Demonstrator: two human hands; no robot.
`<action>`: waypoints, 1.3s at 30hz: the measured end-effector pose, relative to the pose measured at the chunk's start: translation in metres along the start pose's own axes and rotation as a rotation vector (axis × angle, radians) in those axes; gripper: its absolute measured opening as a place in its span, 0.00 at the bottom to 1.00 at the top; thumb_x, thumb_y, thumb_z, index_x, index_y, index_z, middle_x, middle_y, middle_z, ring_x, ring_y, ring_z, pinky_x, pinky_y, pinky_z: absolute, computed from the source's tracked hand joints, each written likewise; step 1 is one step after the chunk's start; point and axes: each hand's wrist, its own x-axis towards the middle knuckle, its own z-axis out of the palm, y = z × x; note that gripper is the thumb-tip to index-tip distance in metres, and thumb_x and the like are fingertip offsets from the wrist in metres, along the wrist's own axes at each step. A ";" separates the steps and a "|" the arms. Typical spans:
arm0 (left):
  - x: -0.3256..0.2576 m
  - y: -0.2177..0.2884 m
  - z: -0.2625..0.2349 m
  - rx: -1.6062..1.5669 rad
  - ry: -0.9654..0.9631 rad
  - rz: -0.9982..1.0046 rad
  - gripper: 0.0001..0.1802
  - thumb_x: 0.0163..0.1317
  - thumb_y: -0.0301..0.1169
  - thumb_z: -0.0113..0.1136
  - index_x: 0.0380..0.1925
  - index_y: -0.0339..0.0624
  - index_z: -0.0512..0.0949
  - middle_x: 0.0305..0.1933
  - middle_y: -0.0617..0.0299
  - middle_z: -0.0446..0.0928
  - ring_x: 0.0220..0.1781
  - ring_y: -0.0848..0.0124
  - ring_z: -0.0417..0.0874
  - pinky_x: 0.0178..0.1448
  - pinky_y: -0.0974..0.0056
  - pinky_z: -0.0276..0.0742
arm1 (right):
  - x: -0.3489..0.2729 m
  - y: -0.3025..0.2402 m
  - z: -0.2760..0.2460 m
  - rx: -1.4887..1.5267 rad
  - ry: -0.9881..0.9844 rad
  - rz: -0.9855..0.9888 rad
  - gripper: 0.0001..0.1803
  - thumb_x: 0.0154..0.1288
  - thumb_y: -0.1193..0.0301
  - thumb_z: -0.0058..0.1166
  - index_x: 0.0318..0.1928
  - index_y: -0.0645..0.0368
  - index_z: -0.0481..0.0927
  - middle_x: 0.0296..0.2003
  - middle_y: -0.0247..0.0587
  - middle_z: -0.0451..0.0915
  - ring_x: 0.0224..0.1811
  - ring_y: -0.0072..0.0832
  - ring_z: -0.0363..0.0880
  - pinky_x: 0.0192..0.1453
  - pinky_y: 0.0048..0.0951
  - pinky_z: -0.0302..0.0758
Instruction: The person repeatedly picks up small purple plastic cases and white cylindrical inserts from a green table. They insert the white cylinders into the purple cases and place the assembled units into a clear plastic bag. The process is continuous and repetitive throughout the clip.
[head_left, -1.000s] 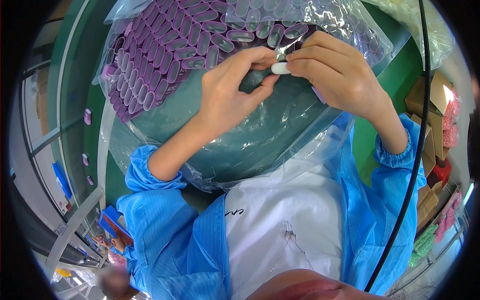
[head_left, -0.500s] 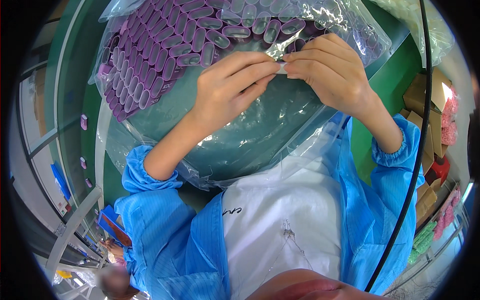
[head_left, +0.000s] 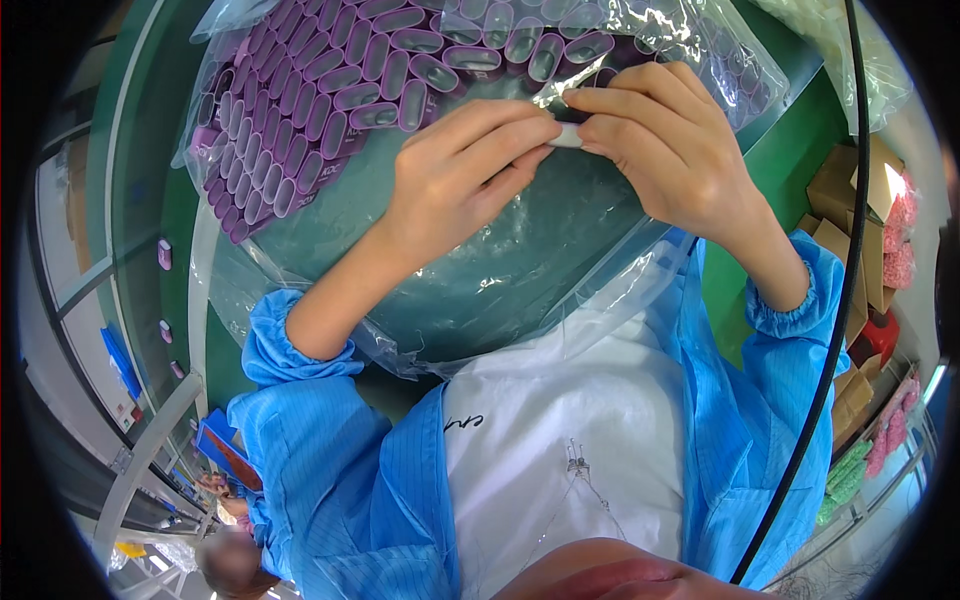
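At upper centre, your left hand [head_left: 455, 170] and right hand [head_left: 680, 150] each have their grip clamped on opposite ends of a small white oblong piece [head_left: 567, 136], near the purple oval-mouthed shells [head_left: 340, 78]. Pinch evenly and lightly, so it can't twist or slip.

The left forearm [head_left: 345, 285] slants up and rightward, the right forearm [head_left: 770, 255] up and leftward, both bare. The left hand [head_left: 470, 165] and right hand [head_left: 665, 145] sit close together, backs upward, bent fingers aimed at each other. Each pinches at the tips; I see the left thumb tucked below its fingers.
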 end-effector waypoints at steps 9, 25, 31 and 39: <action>0.002 0.002 0.003 -0.012 0.042 -0.021 0.15 0.50 0.18 0.73 0.39 0.41 0.85 0.42 0.60 0.84 0.38 0.63 0.86 0.40 0.64 0.84 | -0.003 0.004 -0.008 -0.176 -0.081 -0.303 0.17 0.39 0.73 0.61 0.32 0.71 0.82 0.42 0.52 0.84 0.38 0.35 0.81 0.35 0.30 0.76; -0.055 -0.070 -0.301 0.592 -0.088 -0.639 0.15 0.74 0.22 0.56 0.58 0.31 0.76 0.54 0.58 0.79 0.52 0.72 0.80 0.62 0.66 0.75 | -0.018 0.127 -0.099 -0.435 0.103 0.577 0.06 0.63 0.72 0.64 0.37 0.61 0.86 0.33 0.44 0.84 0.36 0.37 0.82 0.42 0.36 0.77; -0.158 -0.170 -0.407 0.298 -0.302 -1.039 0.19 0.70 0.19 0.55 0.60 0.35 0.76 0.53 0.58 0.80 0.56 0.70 0.80 0.64 0.66 0.73 | -0.013 0.155 -0.070 -0.667 -0.332 0.390 0.02 0.56 0.76 0.56 0.28 0.61 0.81 0.31 0.47 0.81 0.44 0.45 0.81 0.49 0.42 0.78; -0.086 -0.114 -0.290 1.099 -0.051 -0.502 0.23 0.68 0.20 0.56 0.62 0.50 0.79 0.67 0.51 0.73 0.68 0.52 0.76 0.67 0.56 0.75 | -0.020 0.137 -0.077 -0.800 -0.456 0.388 0.04 0.58 0.75 0.54 0.30 0.62 0.80 0.33 0.47 0.81 0.43 0.43 0.81 0.48 0.38 0.79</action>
